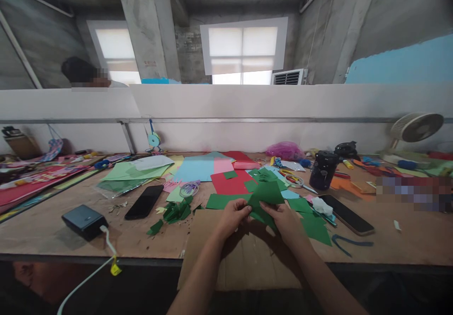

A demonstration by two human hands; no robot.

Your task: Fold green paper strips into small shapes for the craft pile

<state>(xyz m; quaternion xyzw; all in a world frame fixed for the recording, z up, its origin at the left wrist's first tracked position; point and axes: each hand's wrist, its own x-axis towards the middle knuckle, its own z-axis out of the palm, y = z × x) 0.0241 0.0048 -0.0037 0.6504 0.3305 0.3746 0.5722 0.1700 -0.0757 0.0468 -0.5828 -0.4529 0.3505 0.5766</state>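
Paper piece (pixel 267 194), dark green, bent or folded, I cannot tell which: held up between both hands, over a cardboard sheet (pixel 244 265) at the front edge of the tabletop (pixel 42 232).

Left hand (pixel 233 217): grip pinching the piece at its left side, thumb against fingers. Right hand (pixel 286 217): grip pinching its right side likewise.

Containers, as I view them from my remote post:
- Black tumbler (pixel 323 171), one, upright, right of the hands; I cannot see inside.
- Magenta plastic bag (pixel 285 150), one, crumpled, against the white partition (pixel 219 138); contents not legible to me.
- Clear plastic sleeve (pixel 118 191), one, at left, by light-green sheets (pixel 118 173); green shows through, though I cannot tell whether it lies within or beneath.
- Brown container (pixel 21 144), one, far left, dark objects at its top, too small for me to name.

Loose stock nearby: crumpled green scraps (pixel 177 211), left of the cardboard; red sheet (pixel 231 183), just beyond the hands; white tissue wad (pixel 322 206), beside the right-hand phone (pixel 348 215); second phone (pixel 144 203), at left; dark charger box (pixel 84 221), white cable (pixel 109 245) plugged in.
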